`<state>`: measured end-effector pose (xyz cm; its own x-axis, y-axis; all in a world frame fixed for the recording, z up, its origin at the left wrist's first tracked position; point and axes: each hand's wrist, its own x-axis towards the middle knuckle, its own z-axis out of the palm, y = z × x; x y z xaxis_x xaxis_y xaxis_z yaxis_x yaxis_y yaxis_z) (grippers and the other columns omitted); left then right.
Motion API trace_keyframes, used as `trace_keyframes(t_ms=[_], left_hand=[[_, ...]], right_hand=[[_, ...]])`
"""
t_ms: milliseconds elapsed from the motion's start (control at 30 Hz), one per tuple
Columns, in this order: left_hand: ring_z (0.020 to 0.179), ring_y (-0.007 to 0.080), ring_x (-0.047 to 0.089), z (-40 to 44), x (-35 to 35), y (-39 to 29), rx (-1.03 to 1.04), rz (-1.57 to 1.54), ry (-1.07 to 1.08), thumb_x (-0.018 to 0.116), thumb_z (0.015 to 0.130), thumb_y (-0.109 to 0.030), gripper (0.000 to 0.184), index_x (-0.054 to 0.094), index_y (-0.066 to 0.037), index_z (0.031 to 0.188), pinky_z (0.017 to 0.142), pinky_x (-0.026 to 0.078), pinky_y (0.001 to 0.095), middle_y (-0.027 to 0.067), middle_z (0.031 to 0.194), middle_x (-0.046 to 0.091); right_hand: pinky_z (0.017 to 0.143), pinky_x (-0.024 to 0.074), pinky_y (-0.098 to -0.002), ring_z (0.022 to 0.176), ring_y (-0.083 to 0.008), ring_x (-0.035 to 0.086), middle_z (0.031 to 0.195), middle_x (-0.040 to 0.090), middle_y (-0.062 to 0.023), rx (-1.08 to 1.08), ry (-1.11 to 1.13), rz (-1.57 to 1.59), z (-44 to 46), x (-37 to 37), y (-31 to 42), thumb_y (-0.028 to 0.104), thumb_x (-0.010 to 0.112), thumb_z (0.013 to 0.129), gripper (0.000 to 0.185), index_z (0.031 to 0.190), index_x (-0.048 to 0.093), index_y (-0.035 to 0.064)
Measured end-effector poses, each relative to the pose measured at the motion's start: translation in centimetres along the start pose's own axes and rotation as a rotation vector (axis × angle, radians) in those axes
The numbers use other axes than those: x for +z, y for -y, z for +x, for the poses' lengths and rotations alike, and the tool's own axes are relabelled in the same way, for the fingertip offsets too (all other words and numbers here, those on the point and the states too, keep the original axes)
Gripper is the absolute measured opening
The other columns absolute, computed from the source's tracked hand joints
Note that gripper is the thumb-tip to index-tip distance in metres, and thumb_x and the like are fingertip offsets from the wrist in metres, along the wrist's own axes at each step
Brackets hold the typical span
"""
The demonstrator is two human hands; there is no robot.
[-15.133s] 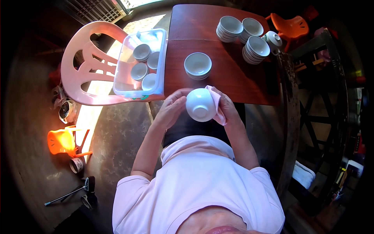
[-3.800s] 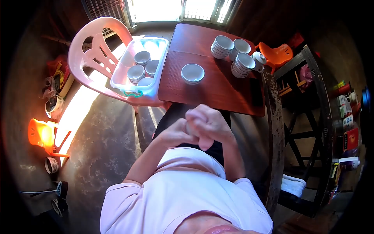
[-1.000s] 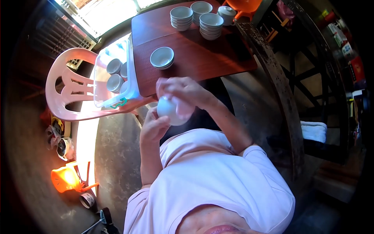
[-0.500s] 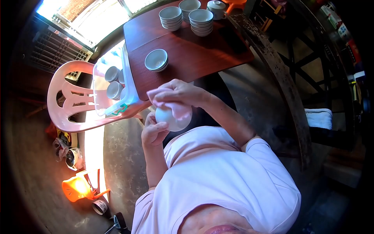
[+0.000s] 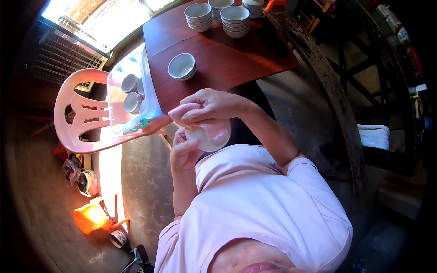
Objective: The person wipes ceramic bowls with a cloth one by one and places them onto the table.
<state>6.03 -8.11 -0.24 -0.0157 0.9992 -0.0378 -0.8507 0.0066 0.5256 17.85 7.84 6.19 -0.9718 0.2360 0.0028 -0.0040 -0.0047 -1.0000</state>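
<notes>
Standing beside a chair, the table bears bowls.

Orange stool on floor; 1 white towel.

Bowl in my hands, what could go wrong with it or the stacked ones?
The bowl might slip, since the left hand grips only one side while the right hand holds the pink cloth against it. It is beyond the edge of the table, so it could drop. The stacked bowls could topple if knocked.
</notes>
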Motion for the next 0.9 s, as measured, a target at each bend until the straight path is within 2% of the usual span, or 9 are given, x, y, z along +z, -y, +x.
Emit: trace_keyframes(t_ms=[67, 133, 233, 333, 367, 467, 733, 833, 900], left_hand=[[0.106, 0.0263, 0.060, 0.4, 0.7, -0.2, 0.048, -0.054, -0.024, 0.070, 0.075, -0.006, 0.054, 0.047, 0.005, 0.122, 0.094, 0.047, 0.0402, 0.0146, 0.113, 0.059], [0.110, 0.0276, 0.057, 0.7, 0.3, 0.2, 0.136, -0.121, -0.095, 0.070, 0.077, -0.010, 0.060, 0.040, 0.003, 0.128, 0.099, 0.044, 0.0428, 0.0147, 0.119, 0.056], [0.111, 0.0255, 0.056, 1.0, 0.8, 1.3, 0.224, -0.202, -0.263, 0.066, 0.080, -0.006, 0.053, 0.042, 0.000, 0.127, 0.102, 0.040, 0.0427, 0.0110, 0.118, 0.057], [0.121, 0.0258, 0.049, 1.5, -1.6, 1.3, 0.209, 0.196, -0.106, 0.065, 0.083, -0.011, 0.049, 0.046, -0.002, 0.127, 0.108, 0.031, 0.0450, 0.0122, 0.129, 0.052], [0.120, 0.0251, 0.051, 1.1, -0.5, 0.7, 0.155, 0.281, -0.155, 0.063, 0.083, -0.010, 0.048, 0.046, 0.000, 0.127, 0.107, 0.035, 0.0432, 0.0115, 0.124, 0.056], [0.121, 0.0258, 0.050, 0.1, -0.5, -1.3, 0.026, -0.152, 0.075, 0.062, 0.083, -0.007, 0.048, 0.045, 0.001, 0.127, 0.104, 0.039, 0.0437, 0.0119, 0.122, 0.056], [0.120, 0.0272, 0.048, 1.3, -1.3, 0.4, 0.311, 0.086, -0.117, 0.062, 0.086, -0.009, 0.048, 0.042, -0.001, 0.129, 0.103, 0.039, 0.0462, 0.0139, 0.127, 0.051], [0.107, 0.0253, 0.059, 1.7, 0.2, 0.3, 0.483, 0.125, -0.254, 0.062, 0.086, -0.006, 0.029, 0.056, 0.002, 0.113, 0.093, 0.048, 0.0407, 0.0142, 0.111, 0.062], [0.103, 0.0239, 0.061, 1.6, 0.2, 0.2, 0.513, 0.181, -0.303, 0.061, 0.087, -0.006, 0.028, 0.056, 0.003, 0.113, 0.091, 0.050, 0.0373, 0.0141, 0.110, 0.063]], right_hand=[[0.077, 0.0444, -0.0241, 0.083, -0.0093, 0.057, 0.088, 0.061, -0.0023, -0.064, -0.071, 0.129, -0.4, 0.6, -1.6, 0.024, 0.060, 0.085, 0.024, 0.095, 0.064, 0.0033], [0.090, 0.0393, -0.0279, 0.102, -0.0149, 0.053, 0.107, 0.059, -0.0048, -0.392, -0.337, -0.001, -0.7, 1.7, -4.2, 0.023, 0.053, 0.089, 0.022, 0.100, 0.060, 0.0047], [0.094, 0.0367, -0.0276, 0.106, -0.0160, 0.051, 0.109, 0.057, -0.0062, -0.412, -0.882, 0.220, -0.8, 6.3, -5.4, 0.024, 0.039, 0.095, 0.023, 0.101, 0.055, 0.0079], [0.091, 0.0381, -0.0256, 0.099, -0.0128, 0.052, 0.101, 0.057, -0.0047, -0.312, -0.759, 0.537, -0.3, 5.0, -4.5, 0.026, 0.038, 0.096, 0.025, 0.099, 0.056, 0.0084], [0.085, 0.0394, -0.0231, 0.089, -0.0095, 0.052, 0.094, 0.056, -0.0025, -0.209, -0.485, 0.634, 0.0, 2.9, -4.1, 0.027, 0.039, 0.095, 0.026, 0.100, 0.056, 0.0073], [0.078, 0.0426, -0.0219, 0.081, -0.0078, 0.053, 0.091, 0.055, -0.0017, -0.288, -0.024, 0.233, 0.7, 0.1, -2.8, 0.023, 0.043, 0.094, 0.022, 0.098, 0.055, 0.0058], [0.084, 0.0465, -0.0275, 0.092, -0.0092, 0.055, 0.099, 0.055, -0.0027, -0.193, -0.540, 1.225, 0.0, 7.2, -8.5, 0.036, 0.039, 0.100, 0.029, 0.113, 0.048, 0.0113], [0.093, 0.0437, -0.0296, 0.109, -0.0135, 0.052, 0.114, 0.053, -0.0064, -0.081, -0.592, 0.898, 0.2, 7.3, -7.9, 0.038, 0.037, 0.100, 0.041, 0.130, 0.040, 0.0092], [0.096, 0.0425, -0.0325, 0.116, -0.0229, 0.051, 0.125, 0.049, -0.0135, -0.189, -0.674, 0.295, -0.3, 8.0, -6.8, 0.033, 0.038, 0.101, 0.043, 0.132, 0.038, 0.0041]])
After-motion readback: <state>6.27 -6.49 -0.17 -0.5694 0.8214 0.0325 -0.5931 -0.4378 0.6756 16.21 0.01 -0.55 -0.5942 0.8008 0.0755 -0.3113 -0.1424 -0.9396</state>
